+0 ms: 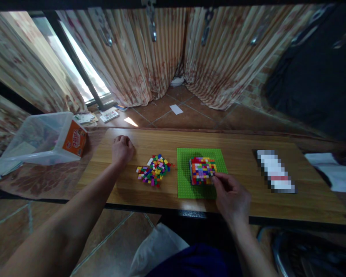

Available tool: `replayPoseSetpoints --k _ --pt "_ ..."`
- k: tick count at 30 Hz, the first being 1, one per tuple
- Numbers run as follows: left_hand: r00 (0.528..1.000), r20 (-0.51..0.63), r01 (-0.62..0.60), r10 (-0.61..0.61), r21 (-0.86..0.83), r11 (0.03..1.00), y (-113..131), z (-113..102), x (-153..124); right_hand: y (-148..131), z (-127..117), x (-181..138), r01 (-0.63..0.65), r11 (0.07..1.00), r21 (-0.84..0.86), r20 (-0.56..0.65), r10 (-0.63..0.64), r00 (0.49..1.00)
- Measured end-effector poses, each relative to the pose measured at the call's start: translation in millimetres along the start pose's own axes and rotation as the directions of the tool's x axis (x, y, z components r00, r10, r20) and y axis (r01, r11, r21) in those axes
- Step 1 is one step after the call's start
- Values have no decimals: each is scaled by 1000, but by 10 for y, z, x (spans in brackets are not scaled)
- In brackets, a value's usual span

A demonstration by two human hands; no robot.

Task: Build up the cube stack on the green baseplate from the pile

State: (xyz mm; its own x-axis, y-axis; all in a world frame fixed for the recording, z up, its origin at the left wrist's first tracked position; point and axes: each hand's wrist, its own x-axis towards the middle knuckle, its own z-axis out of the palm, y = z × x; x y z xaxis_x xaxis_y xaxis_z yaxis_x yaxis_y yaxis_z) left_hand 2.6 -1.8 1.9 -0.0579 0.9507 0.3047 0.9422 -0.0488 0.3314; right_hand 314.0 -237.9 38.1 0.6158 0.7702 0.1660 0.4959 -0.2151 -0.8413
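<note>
A block built of many small coloured toy bricks stands on a green studded baseplate. My right hand is at the block's near right corner, thumb and forefinger pinched together on a small toy brick that the fingertips mostly cover. Left of the baseplate lies a loose pile of mixed coloured bricks. My left hand rests on the table beyond the pile's left side, its fingers curled in and nothing visible in them.
The wooden table carries a blurred-out flat object at the right. On the floor to the left sits a clear plastic bin with an orange label. Papers lie by the window, and curtains hang behind.
</note>
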Motion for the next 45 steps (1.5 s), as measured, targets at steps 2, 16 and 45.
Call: replayPoseSetpoints --k 2,16,45 --pt "1000 5 5 -5 -6 1000 0 0 2 -13 8 6 -17 1000 -5 -11 17 1000" --pt "1000 -8 -10 10 3 1000 -21 23 6 2 82 48 -81 995 52 39 79 996" --pt "1000 2 -29 29 -32 999 -5 -5 -54 -501 1115 43 524 722 -453 462 -312 830"
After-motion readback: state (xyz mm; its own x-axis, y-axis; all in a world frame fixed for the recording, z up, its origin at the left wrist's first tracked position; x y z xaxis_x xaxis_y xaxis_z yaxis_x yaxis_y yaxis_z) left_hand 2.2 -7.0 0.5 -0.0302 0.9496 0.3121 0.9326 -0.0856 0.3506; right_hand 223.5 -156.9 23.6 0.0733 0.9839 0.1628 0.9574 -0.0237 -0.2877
